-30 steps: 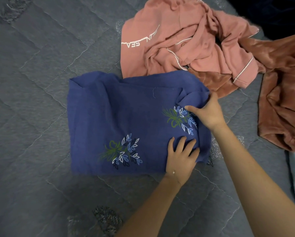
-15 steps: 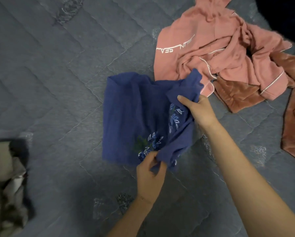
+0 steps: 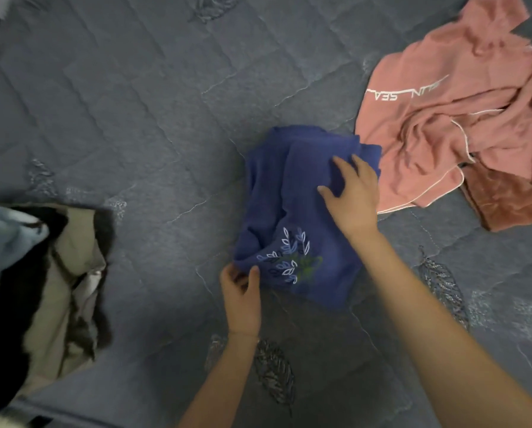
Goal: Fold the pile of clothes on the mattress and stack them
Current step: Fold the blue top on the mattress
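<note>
A blue garment (image 3: 292,193) with a leaf print lies folded narrow in the middle of the grey quilted mattress (image 3: 135,118). My right hand (image 3: 352,193) lies on its upper right part with fingers spread, pressing the cloth. My left hand (image 3: 241,291) pinches the garment's lower left corner between thumb and fingers. A crumpled pink garment (image 3: 443,125) with white lettering lies at the upper right, over a brown plush one (image 3: 502,205).
A stack of clothes (image 3: 42,288) in beige, black and light blue sits at the left edge. Bare mattress stretches between that stack and the blue garment, and along the top.
The blue garment's right side has been folded over to the left, making it narrower. My right hand went from gripping the edge to lying flat on top. The view has shifted left.
</note>
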`<state>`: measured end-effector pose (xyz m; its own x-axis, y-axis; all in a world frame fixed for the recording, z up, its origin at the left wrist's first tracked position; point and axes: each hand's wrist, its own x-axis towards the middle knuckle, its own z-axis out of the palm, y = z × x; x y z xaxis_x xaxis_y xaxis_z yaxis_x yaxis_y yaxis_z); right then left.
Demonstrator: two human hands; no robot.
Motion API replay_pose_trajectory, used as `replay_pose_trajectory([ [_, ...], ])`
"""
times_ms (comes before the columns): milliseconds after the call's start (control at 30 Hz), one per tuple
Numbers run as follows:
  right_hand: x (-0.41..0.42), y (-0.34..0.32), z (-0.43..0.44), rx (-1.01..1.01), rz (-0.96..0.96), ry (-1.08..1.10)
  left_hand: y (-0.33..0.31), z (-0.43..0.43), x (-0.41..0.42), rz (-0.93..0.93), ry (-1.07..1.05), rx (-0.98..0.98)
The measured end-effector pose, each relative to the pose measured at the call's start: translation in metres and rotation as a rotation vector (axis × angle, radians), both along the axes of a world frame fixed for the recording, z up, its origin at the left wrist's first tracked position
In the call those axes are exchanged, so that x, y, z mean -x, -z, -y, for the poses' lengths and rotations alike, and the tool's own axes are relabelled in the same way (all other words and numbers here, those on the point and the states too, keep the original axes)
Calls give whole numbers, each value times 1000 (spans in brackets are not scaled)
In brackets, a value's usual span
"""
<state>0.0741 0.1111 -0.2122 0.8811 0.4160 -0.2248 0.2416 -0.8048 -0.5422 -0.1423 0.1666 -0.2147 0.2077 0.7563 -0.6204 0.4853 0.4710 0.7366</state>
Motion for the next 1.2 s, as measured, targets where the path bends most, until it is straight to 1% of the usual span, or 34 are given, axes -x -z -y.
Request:
replay_pose_trajectory([
  [67, -1, 5, 16, -7, -58, 211, -1, 13, -3, 34, -144, 163],
  [133, 3, 9, 27, -107, -173, 451, 1, 28, -8, 48, -253, 296],
  [167, 5, 11, 32, -152, -215, 523, 2, 34, -12, 55, -290, 359],
  [233, 10, 14, 38, -213, -276, 584, 0, 45, -21, 81, -335, 480],
  [267, 13, 14, 39, -234, -308, 589, 0, 49, -26, 111, -350, 508],
  [367, 17, 17, 39, -256, -380, 580, 1, 52, -38, 190, -462, 525],
  [433, 18, 16, 39, -265, -412, 586, 0, 51, -45, 181, -494, 509],
  [500, 22, 13, 43, -329, -484, 659, -1, 50, -47, 212, -472, 423],
  [567, 29, 8, 52, -379, -623, 741, -5, 47, -39, 263, -428, 297],
  [600, 33, 5, 58, -386, -724, 755, -7, 45, -31, 279, -391, 226],
  [667, 44, 2, 69, -344, -913, 733, -11, 38, -6, 261, -293, 76],
  [700, 50, 1, 72, -340, -943, 725, -11, 33, 10, 240, -243, 11],
  [733, 56, 2, 74, -360, -889, 721, -10, 27, 25, 216, -196, -49],
  [767, 61, 4, 75, -389, -755, 708, -9, 19, 41, 177, -156, -110],
  [800, 66, 4, 74, -414, -606, 666, -8, 10, 57, 138, -119, -164],
  [833, 70, 4, 71, -424, -500, 595, -7, 0, 71, 103, -97, -201],
  [867, 72, 5, 66, -412, -451, 514, -6, -10, 85, 62, -87, -225],
  [933, 76, 9, 53, -333, -427, 353, -2, -32, 108, -28, -84, -261],
  [1033, 79, 17, 34, -137, -312, 131, 7, -57, 128, -101, -84, -248],
  [1067, 80, 19, 28, -76, -279, 71, 9, -63, 129, -104, -74, -226],
  [1133, 86, 22, 18, 11, -259, -26, 13, -72, 128, -34, -69, -125],
  [1200, 94, 25, 12, 73, -236, -96, 16, -76, 123, 15, -48, -70],
])
